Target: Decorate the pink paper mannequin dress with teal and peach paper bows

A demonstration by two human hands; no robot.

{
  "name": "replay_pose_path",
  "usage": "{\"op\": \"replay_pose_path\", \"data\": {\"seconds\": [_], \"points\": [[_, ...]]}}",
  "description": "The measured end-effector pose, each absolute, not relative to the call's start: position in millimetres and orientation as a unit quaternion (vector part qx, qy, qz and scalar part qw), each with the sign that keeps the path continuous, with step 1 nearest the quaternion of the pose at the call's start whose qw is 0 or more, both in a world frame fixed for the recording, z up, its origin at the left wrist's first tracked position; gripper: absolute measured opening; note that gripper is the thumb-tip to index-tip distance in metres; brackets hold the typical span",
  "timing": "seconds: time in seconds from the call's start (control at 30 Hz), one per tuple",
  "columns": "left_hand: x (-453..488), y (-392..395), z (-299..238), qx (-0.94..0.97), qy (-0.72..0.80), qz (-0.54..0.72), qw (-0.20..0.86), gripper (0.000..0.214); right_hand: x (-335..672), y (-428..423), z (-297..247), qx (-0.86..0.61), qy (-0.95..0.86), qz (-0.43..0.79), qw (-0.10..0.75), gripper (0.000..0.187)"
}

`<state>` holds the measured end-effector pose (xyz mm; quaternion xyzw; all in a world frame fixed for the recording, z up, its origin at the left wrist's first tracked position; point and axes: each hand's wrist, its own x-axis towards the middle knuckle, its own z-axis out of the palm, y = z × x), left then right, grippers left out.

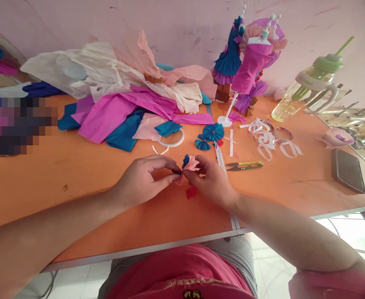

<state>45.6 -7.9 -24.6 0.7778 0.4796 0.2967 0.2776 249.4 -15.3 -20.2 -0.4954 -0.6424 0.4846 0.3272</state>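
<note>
Between my two hands, just above the orange table, is a small crepe-paper flower (191,163) with pink and blue petals. My left hand (145,176) pinches its gathered base from the left between thumb and fingers. From the right, my right hand (211,182) grips the pink side with thumb and forefinger. Below the hands lies a red paper scrap (191,192). Just beyond them rest blue pleated paper rosettes (213,132). Yellow-handled thread snips (244,166) lie to the right of my right hand, near strips of white tape (231,143).
Crumpled crepe paper (107,112) in several colours covers the back left. Small dress forms in paper dresses (252,66) stand by the wall. Rightward are tangled white ribbon (265,139), a drinking bottle (294,93), a pink hat-shaped piece (338,137) and a phone (348,170).
</note>
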Motion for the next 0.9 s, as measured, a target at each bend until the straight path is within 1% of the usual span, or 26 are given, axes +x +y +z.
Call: {"op": "replay_pose_path", "data": {"seconds": [0.1,0.27,0.43,0.5,0.6,0.73,0.9], "points": [[46.7,-8.4,-25.2,0.783,0.477,0.293,0.271,0.021,250.4,-16.0,-20.9,-0.49,-0.646,0.488,0.324,0.013],[47.8,-8.2,-26.4,0.766,0.49,0.277,0.312,0.031,251.0,-17.0,-19.7,-0.488,-0.643,0.498,0.318,0.015],[49.6,-7.4,-26.8,0.762,0.476,0.302,0.319,0.023,250.8,-15.9,-21.9,-0.466,-0.636,0.522,0.324,0.015],[49.2,-7.0,-25.0,0.758,0.47,0.295,0.343,0.024,252.1,-15.6,-21.9,-0.456,-0.644,0.523,0.323,0.017],[48.2,-7.4,-21.5,0.756,0.454,0.276,0.383,0.027,254.7,-15.8,-20.0,-0.461,-0.635,0.523,0.334,0.027],[48.4,-9.2,-18.3,0.763,0.44,0.27,0.39,0.027,257.2,-14.4,-19.6,-0.454,-0.611,0.573,0.305,0.023],[48.0,-8.7,-19.7,0.774,0.429,0.236,0.402,0.031,255.7,-11.5,-23.6,-0.458,-0.571,0.61,0.303,0.03]]}}
